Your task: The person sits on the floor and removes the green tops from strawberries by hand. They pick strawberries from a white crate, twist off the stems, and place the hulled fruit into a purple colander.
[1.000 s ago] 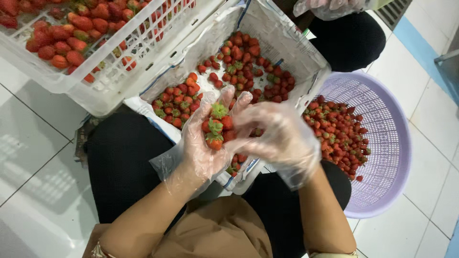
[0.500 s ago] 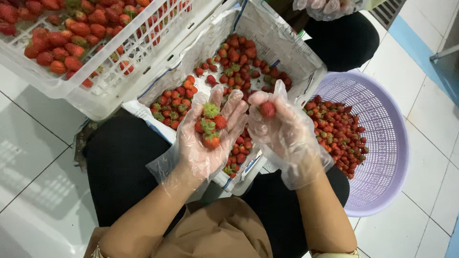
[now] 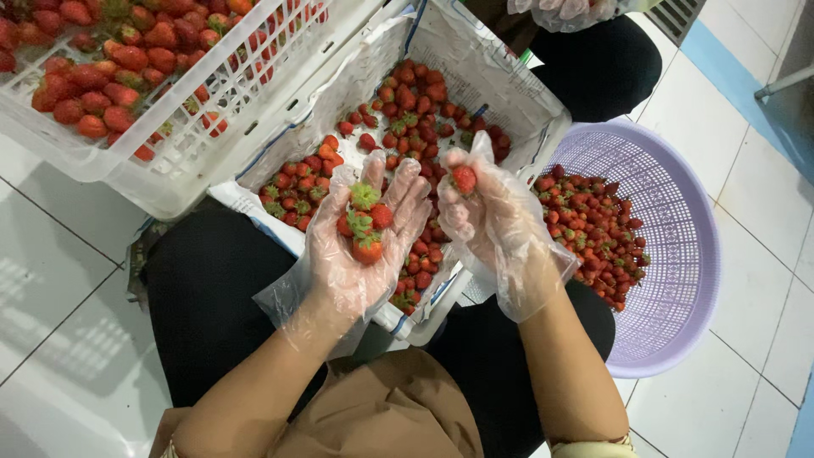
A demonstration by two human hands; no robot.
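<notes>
Both hands sit in loose clear plastic gloves over my lap, above the lined white crate (image 3: 500,80) of strawberries. Left hand (image 3: 360,242) is open, palm up, cupping a small heap of strawberries (image 3: 365,222), green caps showing; they lie on the palm and lower fingers, not pinched. Right hand (image 3: 496,225) is just beside it, fingers curled, pinching a single strawberry (image 3: 464,178) at the fingertips, held up level with the left fingertips, apart from the heap.

Largest first: white slatted crate (image 3: 170,161) upper left, tilted, full of bigger strawberries, its edge resting against the lined crate. Lined crate runs from my knees outward, berries spread along its bottom. Purple round basket (image 3: 678,280) on the floor tiles right of my right hand, berries piled on its left side. Another person's gloved hand (image 3: 560,10) at top edge, well apart from mine.
</notes>
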